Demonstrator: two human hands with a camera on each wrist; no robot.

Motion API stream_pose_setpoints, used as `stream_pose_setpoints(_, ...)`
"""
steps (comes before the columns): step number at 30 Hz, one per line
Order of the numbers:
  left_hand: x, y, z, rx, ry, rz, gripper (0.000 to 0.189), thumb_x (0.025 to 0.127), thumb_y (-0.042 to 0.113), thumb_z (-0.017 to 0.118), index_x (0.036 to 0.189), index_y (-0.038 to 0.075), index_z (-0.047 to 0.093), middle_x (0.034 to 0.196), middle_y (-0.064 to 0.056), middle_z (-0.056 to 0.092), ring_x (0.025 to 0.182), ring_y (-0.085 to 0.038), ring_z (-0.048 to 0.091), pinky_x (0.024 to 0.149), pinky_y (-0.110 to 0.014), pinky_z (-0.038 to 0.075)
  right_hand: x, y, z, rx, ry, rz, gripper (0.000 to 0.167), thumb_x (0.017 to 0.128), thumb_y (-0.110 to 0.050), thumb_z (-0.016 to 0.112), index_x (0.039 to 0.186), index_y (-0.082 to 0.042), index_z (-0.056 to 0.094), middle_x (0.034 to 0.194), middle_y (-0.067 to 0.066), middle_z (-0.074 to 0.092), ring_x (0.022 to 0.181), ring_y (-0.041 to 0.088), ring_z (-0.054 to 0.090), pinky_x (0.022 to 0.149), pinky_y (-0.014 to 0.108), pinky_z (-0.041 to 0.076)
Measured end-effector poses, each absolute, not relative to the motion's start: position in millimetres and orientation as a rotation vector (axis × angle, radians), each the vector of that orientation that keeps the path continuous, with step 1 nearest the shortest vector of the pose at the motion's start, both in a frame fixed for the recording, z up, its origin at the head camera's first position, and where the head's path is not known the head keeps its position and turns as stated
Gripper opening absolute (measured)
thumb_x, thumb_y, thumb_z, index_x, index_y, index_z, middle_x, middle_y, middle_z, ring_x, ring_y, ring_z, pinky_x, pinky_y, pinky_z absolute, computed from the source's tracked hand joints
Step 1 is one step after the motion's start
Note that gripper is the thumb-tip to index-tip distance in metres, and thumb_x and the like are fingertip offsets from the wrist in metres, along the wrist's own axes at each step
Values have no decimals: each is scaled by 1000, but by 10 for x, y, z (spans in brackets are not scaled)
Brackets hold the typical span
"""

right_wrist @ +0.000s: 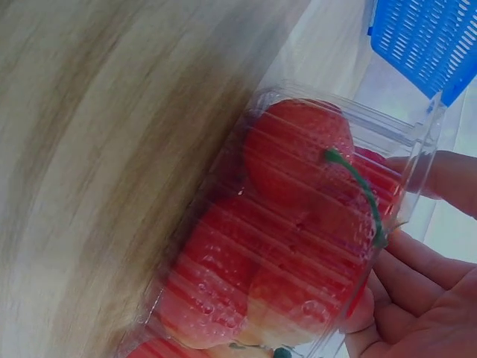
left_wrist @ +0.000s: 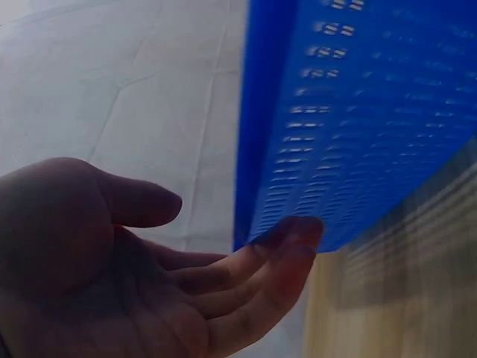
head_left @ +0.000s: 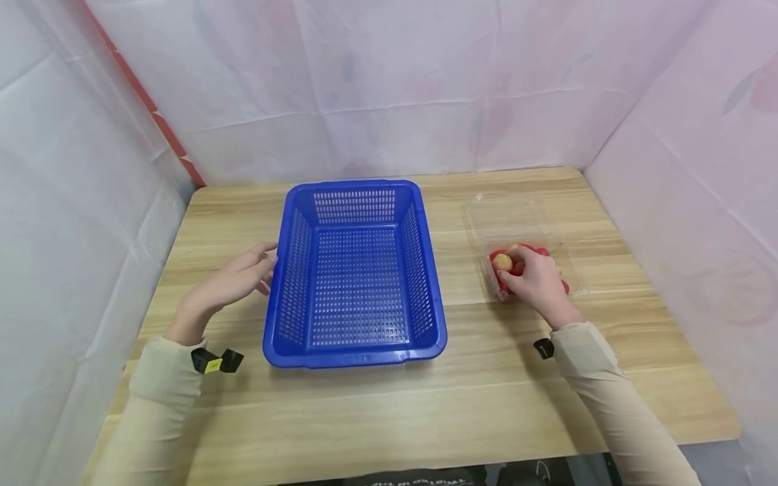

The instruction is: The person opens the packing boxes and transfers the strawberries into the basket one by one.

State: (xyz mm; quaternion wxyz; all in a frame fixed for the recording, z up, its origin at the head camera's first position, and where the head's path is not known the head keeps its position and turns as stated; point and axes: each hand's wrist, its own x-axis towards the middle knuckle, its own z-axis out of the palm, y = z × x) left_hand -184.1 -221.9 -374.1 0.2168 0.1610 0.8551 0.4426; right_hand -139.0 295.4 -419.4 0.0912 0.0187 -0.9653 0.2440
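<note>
My left hand (head_left: 234, 277) is beside the left wall of a blue plastic basket (head_left: 358, 357). Its fingers are loosely bent, the tips at the basket's side and underside in the left wrist view. Over to the right, my right hand (head_left: 537, 280) reaches into a clear plastic clamshell box (right_wrist: 216, 168) of red and yellow cherries. Thumb and forefinger bend round a yellowish cherry (head_left: 502, 262) there; the palm hides part of the box. Through the box wall in the right wrist view, several red cherries (right_wrist: 298, 149) show, one with a green stem (right_wrist: 363, 186).
The box's transparent lid (head_left: 510, 216) lies folded back behind it. A wood-grain table (head_left: 377, 418) holds everything, with pale cloth (head_left: 395, 88) hanging at the back and both sides. Dark items (head_left: 419, 477) show at the table's front edge.
</note>
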Motion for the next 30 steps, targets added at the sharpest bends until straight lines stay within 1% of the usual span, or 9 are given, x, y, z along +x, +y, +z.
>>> stream_pose_setpoints(4, -1859, -2136, -3816, 447, 2371, 1277, 56, 110, 24, 27, 154, -5, 9, 110, -26, 62, 87, -29, 67, 77, -43, 54, -1384, 2966, -4176, 55, -2868, 723, 31, 82, -9, 75, 109, 3, 64, 96, 22, 67, 85, 38, 59, 73, 51, 39)
stream_pose_setpoints(9, -1855, -2041, -3942, 432, 2430, 1348, 55, 109, 17, 27, 154, -5, 5, 104, -28, 56, 72, -27, 65, 56, -37, 54, -1364, 2957, -4167, 90, -2851, 762, 33, 82, -7, 74, 112, 3, 64, 105, 24, 67, 93, 40, 60, 80, 55, 44)
stream_pose_setpoints(13, -1822, -2000, -4013, 427, 2432, 1420, 54, 109, 15, 26, 155, 0, 4, 107, -32, 54, 68, -29, 64, 50, -38, 53, -1335, 2961, -4171, 92, -2825, 795, 38, 82, -5, 74, 117, 6, 62, 111, 26, 65, 99, 43, 59, 84, 58, 45)
stream_pose_setpoints(15, -1812, -1984, -4044, 437, 2464, 1429, 54, 109, 15, 25, 156, 1, 4, 111, -32, 54, 73, -31, 65, 54, -40, 54, -1328, 2964, -4174, 96, -2803, 812, 39, 82, -3, 73, 117, 7, 62, 112, 26, 64, 100, 44, 59, 85, 58, 46)
stream_pose_setpoints(19, -1796, -1957, -4105, 435, 2589, 1379, 54, 108, 15, 25, 155, -4, 6, 133, -35, 46, 99, -40, 62, 81, -52, 53, -1316, 2965, -4186, 106, -2749, 830, 38, 80, -2, 73, 116, 5, 63, 110, 26, 64, 97, 42, 61, 84, 56, 45)
stream_pose_setpoints(22, -1780, -1931, -4155, 401, 2673, 1334, 55, 108, 16, 25, 155, -6, 5, 150, -34, 32, 125, -44, 49, 103, -56, 38, -1311, 2963, -4193, 113, -2718, 840, 36, 80, -1, 73, 114, 5, 64, 108, 26, 63, 95, 41, 61, 83, 54, 45)
stream_pose_setpoints(23, -1772, -1923, -4169, 390, 2694, 1326, 56, 108, 16, 25, 155, -6, 5, 152, -33, 29, 131, -44, 44, 107, -57, 33, -1310, 2964, -4193, 114, -2711, 847, 36, 80, -1, 73, 114, 5, 63, 108, 26, 63, 95, 41, 62, 82, 54, 44)
stream_pose_setpoints(26, -1763, -1905, -4208, 358, 2744, 1349, 55, 108, 16, 27, 155, -6, 10, 153, -31, 29, 137, -44, 36, 111, -56, 27, -1323, 2966, -4174, 117, -2704, 861, 36, 81, -1, 72, 114, 5, 62, 107, 25, 62, 95, 40, 60, 82, 51, 43)
stream_pose_setpoints(30, -1763, -1897, -4243, 343, 2787, 1391, 53, 107, 16, 29, 154, -6, 18, 149, -31, 37, 135, -44, 41, 110, -56, 29, -1350, 2974, -4139, 113, -2707, 876, 37, 82, 0, 72, 117, 5, 61, 109, 25, 62, 92, 38, 62, 79, 47, 46)
